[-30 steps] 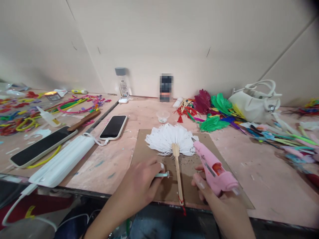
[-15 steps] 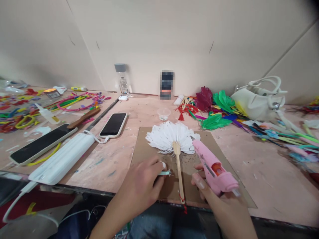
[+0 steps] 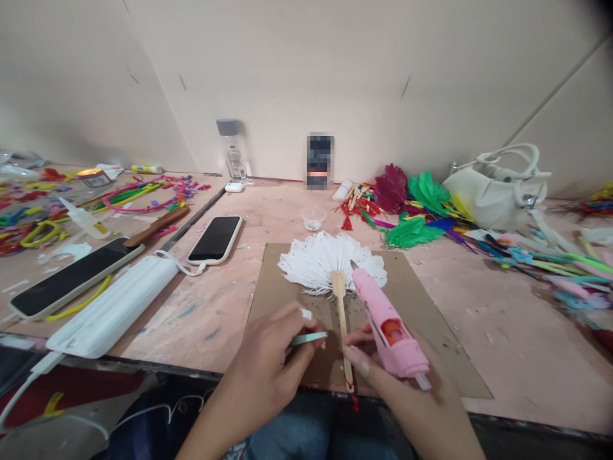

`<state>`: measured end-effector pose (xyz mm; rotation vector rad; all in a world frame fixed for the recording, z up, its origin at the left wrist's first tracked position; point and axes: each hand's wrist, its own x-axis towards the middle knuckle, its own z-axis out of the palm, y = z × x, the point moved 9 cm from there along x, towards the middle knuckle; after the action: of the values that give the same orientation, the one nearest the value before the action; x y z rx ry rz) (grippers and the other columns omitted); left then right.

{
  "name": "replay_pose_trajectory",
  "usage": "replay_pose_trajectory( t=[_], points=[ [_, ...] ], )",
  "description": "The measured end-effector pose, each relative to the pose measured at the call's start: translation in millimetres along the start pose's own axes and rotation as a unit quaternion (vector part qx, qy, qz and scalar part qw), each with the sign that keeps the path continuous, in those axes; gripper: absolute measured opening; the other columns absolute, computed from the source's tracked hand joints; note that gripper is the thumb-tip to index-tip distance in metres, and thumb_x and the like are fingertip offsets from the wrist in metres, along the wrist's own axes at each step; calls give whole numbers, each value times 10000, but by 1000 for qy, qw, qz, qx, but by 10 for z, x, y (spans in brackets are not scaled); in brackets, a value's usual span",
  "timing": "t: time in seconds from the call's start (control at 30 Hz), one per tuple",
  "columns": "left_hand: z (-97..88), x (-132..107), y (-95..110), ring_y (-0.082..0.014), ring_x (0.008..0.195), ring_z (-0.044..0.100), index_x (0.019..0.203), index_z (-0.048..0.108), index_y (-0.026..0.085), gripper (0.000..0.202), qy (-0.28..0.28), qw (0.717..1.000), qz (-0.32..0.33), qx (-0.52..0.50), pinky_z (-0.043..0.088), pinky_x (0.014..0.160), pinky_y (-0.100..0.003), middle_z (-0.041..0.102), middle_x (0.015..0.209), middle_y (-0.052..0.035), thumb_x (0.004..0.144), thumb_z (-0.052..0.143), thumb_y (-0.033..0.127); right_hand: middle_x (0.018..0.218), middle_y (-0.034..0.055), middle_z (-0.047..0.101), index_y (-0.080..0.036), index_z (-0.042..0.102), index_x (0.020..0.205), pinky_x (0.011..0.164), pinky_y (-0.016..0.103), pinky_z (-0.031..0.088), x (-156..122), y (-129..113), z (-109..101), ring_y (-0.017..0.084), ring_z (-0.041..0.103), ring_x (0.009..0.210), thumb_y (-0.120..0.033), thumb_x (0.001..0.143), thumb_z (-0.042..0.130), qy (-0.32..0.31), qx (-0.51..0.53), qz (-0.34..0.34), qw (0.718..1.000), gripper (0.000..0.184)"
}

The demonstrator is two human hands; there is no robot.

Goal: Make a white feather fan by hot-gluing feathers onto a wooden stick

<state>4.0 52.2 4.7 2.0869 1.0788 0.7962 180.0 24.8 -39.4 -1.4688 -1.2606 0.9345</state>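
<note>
A white feather-like fan (image 3: 306, 262) with a wooden handle (image 3: 340, 313) lies on a brown cardboard sheet (image 3: 412, 281); a red cord is tied at the handle's lower end. My left hand (image 3: 275, 358), left of the handle, is closed on pale teal tweezers (image 3: 309, 338), their tips pointing right. My right hand (image 3: 387, 390) has a pink hot glue gun (image 3: 387, 319) in its grip, nozzle over the white fan just above the handle's top. The thumb and a fingertip of that hand are at the handle, seemingly touching it. Dark specks dot the cardboard.
Behind the fan stands a small clear cup (image 3: 313, 218). Coloured feathers (image 3: 414, 230) and a white handbag (image 3: 498, 191) lie at right. Leftward are a phone (image 3: 215, 239), a white power bank (image 3: 115, 306) with a cable, and a bottle (image 3: 232, 150) by the wall.
My right hand has moved left with the glue gun, bringing its nozzle nearer the handle's top and its fingers to the handle. The tweezers in my left hand show more of their length.
</note>
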Motion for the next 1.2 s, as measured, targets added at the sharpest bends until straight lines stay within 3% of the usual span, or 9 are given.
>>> replay_pose_trajectory(
  t=[0.17,0.37,0.53,0.6,0.7,0.8,0.93,1.1,1.2],
  points=[
    [16,22,-25,-171,814,602,873,619,215,159,3,999,-24,-30,427,693,-282,641,868,-14,998,542,274,841,29,734,-227,671,974,590,293,541,-23,-84,170,210,681,667,-376,786,758,15,-31,-13,999,255],
    [30,27,-41,-181,846,615,897,638,225,181,-2,997,-30,-65,451,719,-290,664,891,-20,1002,553,346,885,-9,714,-251,632,970,669,274,493,-43,-225,216,201,669,778,-298,855,641,-3,-64,-39,997,124],
    [-104,4,-92,-168,802,598,879,611,225,166,65,993,-46,-82,450,716,-281,635,841,-3,1000,543,316,874,-9,721,-256,653,974,680,276,497,-26,-178,193,204,671,774,-321,826,643,9,-71,-21,997,163],
    [-95,-9,-84,-167,808,602,888,612,232,148,61,995,-39,-76,452,718,-280,633,847,-1,1001,548,304,794,-6,707,-249,671,935,619,273,505,-19,-161,160,199,660,691,-373,808,680,27,-74,-26,997,178],
    [-38,-31,-30,-171,853,613,929,611,241,113,39,997,-10,-62,465,734,-282,636,903,-13,1010,534,258,681,0,668,-241,696,869,495,267,503,-44,-140,107,188,617,553,-425,766,748,52,-31,-17,998,217],
    [17,-54,53,-174,892,619,984,615,245,118,30,999,29,-35,468,753,-288,635,960,-25,1005,516,184,726,32,692,-243,723,878,503,303,541,-114,-140,58,219,642,589,-439,777,753,79,29,8,996,223],
    [108,-74,160,-165,874,614,1013,603,229,176,16,996,77,34,460,725,-282,631,990,-29,981,490,97,714,48,694,-238,728,878,514,342,571,-187,-162,25,247,655,601,-464,763,773,99,32,9,995,257],
    [82,-112,374,-139,767,608,994,612,184,171,81,973,183,113,436,644,-263,657,945,-35,1012,466,98,773,79,727,-197,739,880,593,369,608,-207,-114,-125,281,700,677,-424,745,799,144,9,8,990,271],
    [65,-127,459,-118,725,596,1004,638,160,158,103,964,221,103,421,610,-246,663,889,-26,1020,492,101,798,80,736,-196,747,835,681,382,628,-188,-140,-216,292,717,730,-399,688,836,146,-6,2,989,266]
  ],
)
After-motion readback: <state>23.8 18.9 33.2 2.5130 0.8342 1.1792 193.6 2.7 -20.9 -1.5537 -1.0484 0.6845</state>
